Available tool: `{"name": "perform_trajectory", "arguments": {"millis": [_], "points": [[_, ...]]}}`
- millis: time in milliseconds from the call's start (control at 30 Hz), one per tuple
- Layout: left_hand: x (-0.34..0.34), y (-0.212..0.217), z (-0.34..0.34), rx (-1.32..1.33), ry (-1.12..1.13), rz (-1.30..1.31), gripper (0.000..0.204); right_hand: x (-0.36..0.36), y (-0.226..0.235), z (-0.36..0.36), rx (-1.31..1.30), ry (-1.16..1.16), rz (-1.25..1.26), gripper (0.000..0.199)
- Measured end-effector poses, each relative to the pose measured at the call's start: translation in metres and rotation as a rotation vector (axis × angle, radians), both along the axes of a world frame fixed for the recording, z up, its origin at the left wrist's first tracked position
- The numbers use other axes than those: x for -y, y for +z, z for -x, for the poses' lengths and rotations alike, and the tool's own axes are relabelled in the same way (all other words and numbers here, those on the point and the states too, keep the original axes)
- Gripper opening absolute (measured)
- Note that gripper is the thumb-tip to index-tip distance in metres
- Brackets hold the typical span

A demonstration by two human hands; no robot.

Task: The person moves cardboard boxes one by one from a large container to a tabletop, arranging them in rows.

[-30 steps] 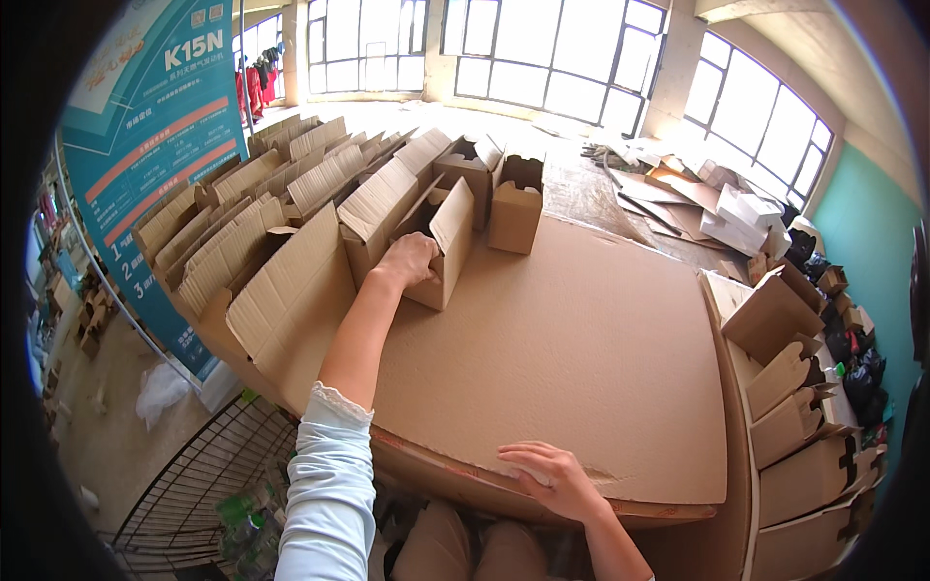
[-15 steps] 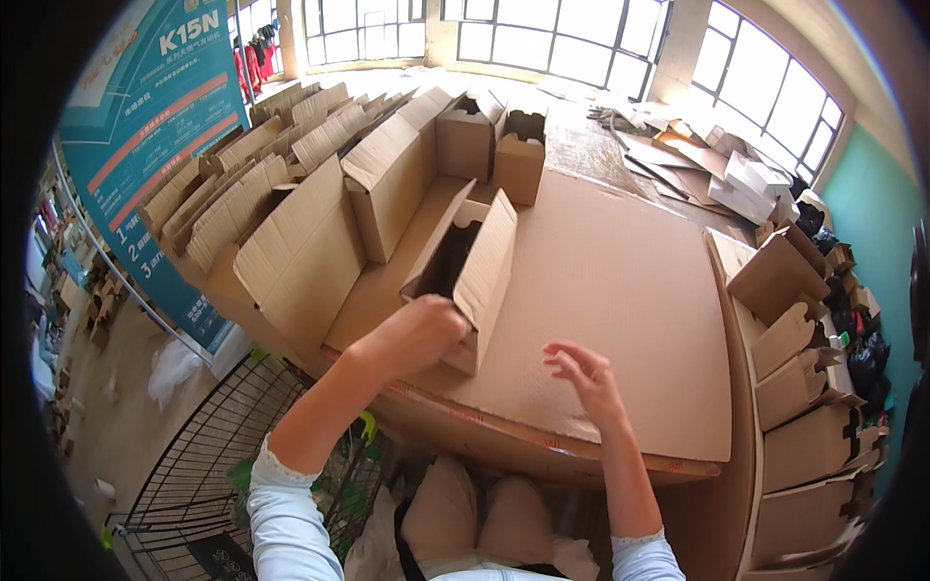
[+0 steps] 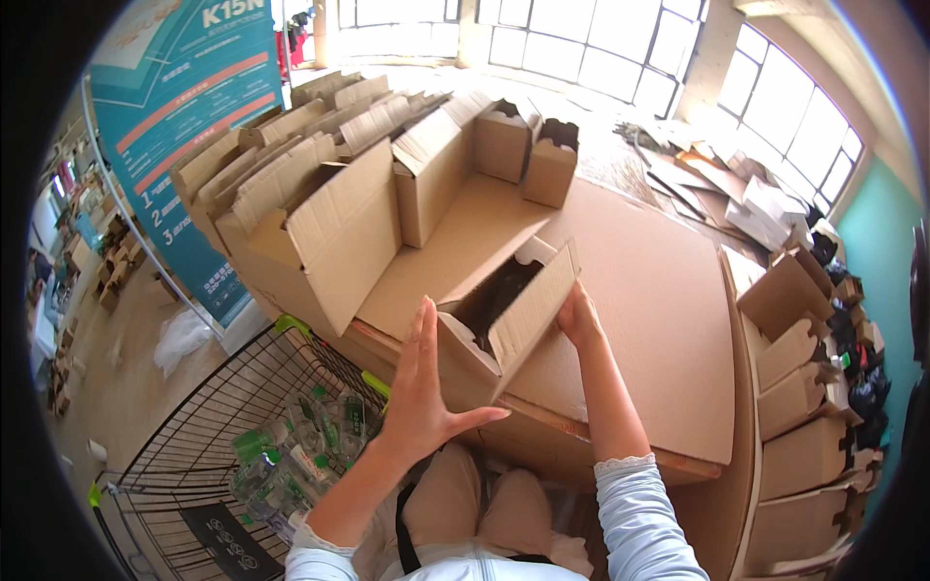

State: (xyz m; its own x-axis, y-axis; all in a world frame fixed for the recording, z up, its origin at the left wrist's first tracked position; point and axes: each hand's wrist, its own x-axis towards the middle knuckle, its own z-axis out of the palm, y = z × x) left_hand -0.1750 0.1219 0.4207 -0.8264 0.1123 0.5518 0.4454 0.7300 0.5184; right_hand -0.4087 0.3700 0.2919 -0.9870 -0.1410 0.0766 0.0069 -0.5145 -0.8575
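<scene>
Bracing an open cardboard box [image 3: 494,324], both hands, left [image 3: 421,392] and right [image 3: 579,318], lie flat.

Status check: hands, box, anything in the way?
Left hand flat against open brown cardboard box. Right hand on its flap. Wire cart close left.

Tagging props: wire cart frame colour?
Black wire cart with green corner trim, clearest in the head view.

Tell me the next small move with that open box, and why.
Probably draw the open cardboard box closer over the table's near edge: the left hand lies flat on its near wall, the right hand behind its raised flap, neither gripping it.
</scene>
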Motion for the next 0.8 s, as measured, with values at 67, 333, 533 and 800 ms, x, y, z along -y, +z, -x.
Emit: {"name": "perform_trajectory", "arguments": {"millis": [67, 333, 533, 800], "points": [[-0.006, -0.006, 0.002, 0.055, 0.115, -0.03, 0.132, 0.016, 0.004, -0.004, 0.108, 0.033, -0.101, 0.049], [0.003, -0.051, 0.018, 0.27, -0.085, -0.451, 0.145, 0.007, 0.009, -0.009, 0.124, 0.151, -0.185, 0.053], [-0.001, -0.063, 0.002, 0.227, 0.022, -0.24, 0.135, 0.01, 0.014, -0.037, 0.033, 0.109, -0.209, 0.054], [-0.005, -0.013, -0.071, 0.027, 0.089, -0.333, 0.115, 0.02, 0.04, -0.099, -0.045, 0.509, 0.244, 0.044]]}}
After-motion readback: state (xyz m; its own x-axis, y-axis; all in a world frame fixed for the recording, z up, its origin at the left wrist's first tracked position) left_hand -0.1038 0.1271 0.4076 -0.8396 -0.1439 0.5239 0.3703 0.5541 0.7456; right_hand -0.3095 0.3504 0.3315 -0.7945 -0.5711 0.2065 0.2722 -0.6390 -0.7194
